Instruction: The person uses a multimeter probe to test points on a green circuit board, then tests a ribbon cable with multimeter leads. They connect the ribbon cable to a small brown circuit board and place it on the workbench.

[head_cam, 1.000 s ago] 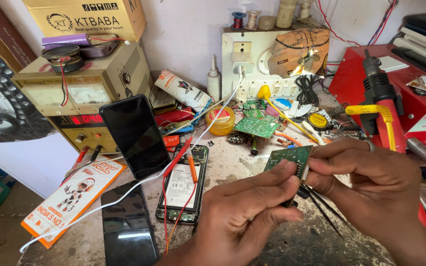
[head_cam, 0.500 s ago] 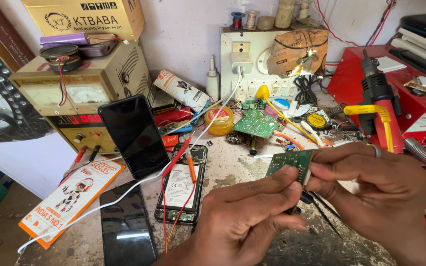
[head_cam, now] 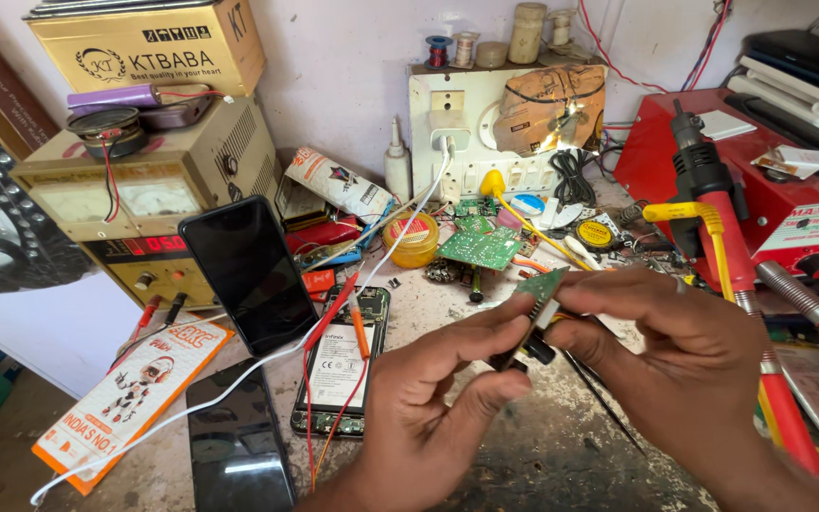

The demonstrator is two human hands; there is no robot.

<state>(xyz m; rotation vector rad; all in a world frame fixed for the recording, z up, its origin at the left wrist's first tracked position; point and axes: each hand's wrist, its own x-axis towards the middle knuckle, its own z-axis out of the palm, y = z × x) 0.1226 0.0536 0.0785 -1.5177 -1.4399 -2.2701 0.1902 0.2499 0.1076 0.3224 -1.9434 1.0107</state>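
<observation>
Black glass of a phone point(head_cam: 237, 446) is seen nearest, beside an opened phone point(head_cam: 338, 365) crossed by red wires. A small green board point(head_cam: 540, 286) is pinched above the bench point(head_cam: 561, 455) between the left hand point(head_cam: 438, 408) and right hand point(head_cam: 689, 365), both clenched on it. Beyond lie a larger board point(head_cam: 479, 248), a socket panel point(head_cam: 504, 133) and a meter box point(head_cam: 144, 190).

Opened phone point(head_cam: 338, 365), red soldering station point(head_cam: 789, 180)

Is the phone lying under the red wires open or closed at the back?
Open: the phone lies face down with no back cover, its battery and inner parts showing, red wires running over it.
</observation>
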